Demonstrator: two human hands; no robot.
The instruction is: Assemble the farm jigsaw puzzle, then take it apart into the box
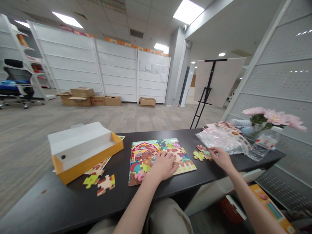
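A colourful farm-scene jigsaw puzzle (184,152) lies on the dark table in front of me, with a red barn at its upper left. Across its middle rests my left hand (164,165), palm down with fingers spread, covering part of the picture. To the right, a small heap of loose puzzle pieces (200,155) sits on the table. The bent fingers of my right hand (221,159) close on a puzzle piece at the heap's right edge; the fingertips partly hide it. More loose puzzle pieces (106,184) lie left of the puzzle.
An open yellow box (90,164) with a white lid stands at the left. Clear plastic packaging (220,140), a plastic bottle (264,143) and pink flowers (275,117) occupy the right end. Past the table are an easel (207,94) and cardboard boxes (81,97).
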